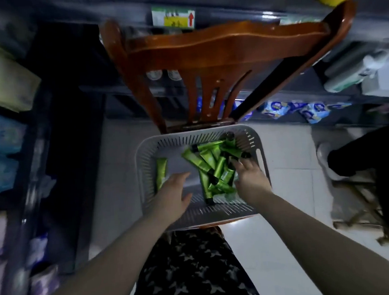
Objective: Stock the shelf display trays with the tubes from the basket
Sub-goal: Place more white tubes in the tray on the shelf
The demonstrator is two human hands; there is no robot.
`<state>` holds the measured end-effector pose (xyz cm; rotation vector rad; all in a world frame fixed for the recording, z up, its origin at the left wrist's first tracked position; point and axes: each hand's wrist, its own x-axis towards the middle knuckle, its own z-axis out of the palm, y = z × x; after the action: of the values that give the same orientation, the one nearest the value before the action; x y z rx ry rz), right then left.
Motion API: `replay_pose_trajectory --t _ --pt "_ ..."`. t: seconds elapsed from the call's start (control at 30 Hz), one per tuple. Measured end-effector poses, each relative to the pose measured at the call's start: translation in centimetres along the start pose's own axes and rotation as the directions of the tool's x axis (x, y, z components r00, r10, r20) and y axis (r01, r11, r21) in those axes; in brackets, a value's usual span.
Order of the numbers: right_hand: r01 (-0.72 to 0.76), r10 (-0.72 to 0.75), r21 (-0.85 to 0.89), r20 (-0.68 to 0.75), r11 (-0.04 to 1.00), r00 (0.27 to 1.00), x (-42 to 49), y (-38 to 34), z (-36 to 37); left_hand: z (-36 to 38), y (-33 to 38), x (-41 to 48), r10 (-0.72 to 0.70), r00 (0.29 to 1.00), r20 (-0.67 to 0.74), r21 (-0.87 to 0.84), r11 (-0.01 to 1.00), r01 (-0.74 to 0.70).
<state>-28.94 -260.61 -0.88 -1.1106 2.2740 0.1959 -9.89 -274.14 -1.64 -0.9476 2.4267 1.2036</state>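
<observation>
— Well, what sits on the left?
— Dim shelves [4, 137] of blurred packets, then the grey slotted basket [147, 150] on a wooden chair [216, 49].
— And the left hand [173, 192]?
— It lies inside the basket, fingers straight and together, thumb apart, holding nothing, its tips beside a lone green tube [162, 172] against the left wall.
— The other tubes?
— A heap of green tubes [213, 166] with black caps fills the basket's right half. The right hand [248, 175] is over it, fingers spread and bent down onto the heap; whether they pinch one, I cannot tell.
</observation>
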Motion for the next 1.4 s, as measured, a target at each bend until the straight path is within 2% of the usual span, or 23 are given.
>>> replay_pose_trajectory --t 0.13,0.33,0.67,0.73,0.83,0.93,1.03,1.1,1.27,1.33,1.4 --pt "0.17 -0.128 -0.285 0.159 0.943 0.979 4.1 1.3 2.9 3.6 -0.4 2.3 -0.015 0.999 0.045 -0.023 1.0 0.016" --pt "0.264 -0.148 -0.566 0.243 0.781 0.959 7.5 3.1 5.0 7.6 -0.6 5.2 -0.062 0.996 0.068 -0.033 0.997 0.064" --pt "0.398 -0.218 -0.718 0.335 0.571 0.917 8.1 4.3 6.5 11.6 0.3 7.3 0.074 0.977 0.199 -0.026 0.997 -0.071" --pt "0.42 -0.23 -0.717 0.353 0.556 0.907 7.9 4.3 6.2 12.1 0.5 7.6 0.11 0.968 0.226 -0.012 0.994 -0.11" --pt "0.358 -0.224 -0.667 0.281 0.654 0.933 7.0 4.2 4.7 13.2 0.6 8.0 0.17 0.947 0.274 0.001 0.984 -0.177" --pt "0.272 -0.268 -0.561 0.093 0.782 0.959 5.1 4.3 2.6 14.7 1.1 8.5 0.254 0.921 0.296 0.044 0.959 -0.279" --pt "0.19 -0.245 -0.376 -0.104 0.907 0.964 3.9 4.8 1.4 16.2 2.4 9.8 0.325 0.884 0.335 0.072 0.927 -0.367" --pt "0.16 -0.196 -0.231 -0.143 0.96 0.97 3.7 5.1 1.0 17.3 3.1 10.6 0.337 0.864 0.373 0.098 0.912 -0.398" --pt "0.151 -0.141 0.029 -0.222 0.988 0.965 3.6 5.6 1.1 18.4 4.0 11.9 0.182 0.862 0.473 0.337 0.867 -0.368" --pt "0.141 -0.1 0.156 -0.247 0.978 0.964 3.5 5.7 0.9 17.6 4.0 12.4 0.178 0.853 0.49 0.353 0.855 -0.381" --pt "0.16 -0.072 0.321 -0.269 0.933 0.96 3.3 5.8 0.5 16.3 3.6 12.3 0.241 0.869 0.432 0.3 0.87 -0.391"
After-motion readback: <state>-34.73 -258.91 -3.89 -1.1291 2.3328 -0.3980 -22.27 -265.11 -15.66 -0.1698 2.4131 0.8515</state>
